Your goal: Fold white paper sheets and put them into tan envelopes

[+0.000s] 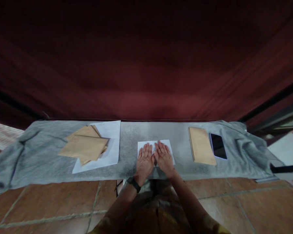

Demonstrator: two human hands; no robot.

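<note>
A small white sheet of paper lies in front of me on the grey cloth. My left hand rests flat on its left part, fingers stretched out. Flat on the right part lies my right hand, its fingers also straight. The two thumbs almost meet near the middle of the sheet. Both palms hide much of the paper, so I cannot tell whether it is folded. A dark band is around my left wrist.
Several brown envelopes lie loosely on larger white paper at the left. To the right are a neat stack of brown envelopes and a phone. Grey cloth covers the narrow table; a dark red curtain hangs behind.
</note>
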